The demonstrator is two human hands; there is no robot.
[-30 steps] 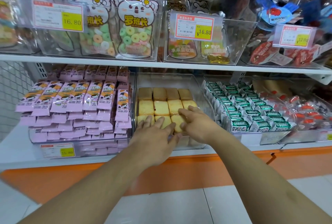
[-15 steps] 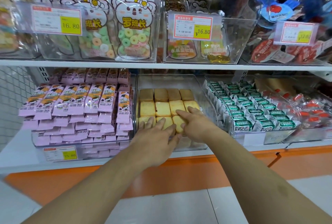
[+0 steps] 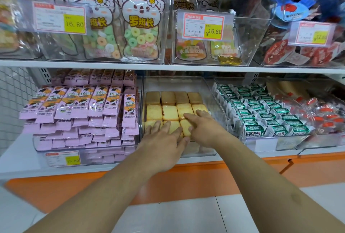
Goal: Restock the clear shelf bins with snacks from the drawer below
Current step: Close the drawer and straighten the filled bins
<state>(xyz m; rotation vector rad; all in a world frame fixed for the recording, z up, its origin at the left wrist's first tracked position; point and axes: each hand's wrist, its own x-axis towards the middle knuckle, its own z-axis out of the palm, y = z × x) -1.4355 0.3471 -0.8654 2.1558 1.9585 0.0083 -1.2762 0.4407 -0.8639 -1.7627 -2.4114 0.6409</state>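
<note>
Head view: my left hand (image 3: 164, 139) lies flat, grip open, on the near row of biscuit packs (image 3: 169, 110) in the middle clear bin (image 3: 211, 91); my right hand (image 3: 202, 127) presses likewise, fingers straight, likely levelling the rows to sit flush.

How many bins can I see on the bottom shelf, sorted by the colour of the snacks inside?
Pink packets bin: 1
Yellow cakes bin: 1
Green packets bin: 1
Red packets bin: 1
Total: 4
</note>
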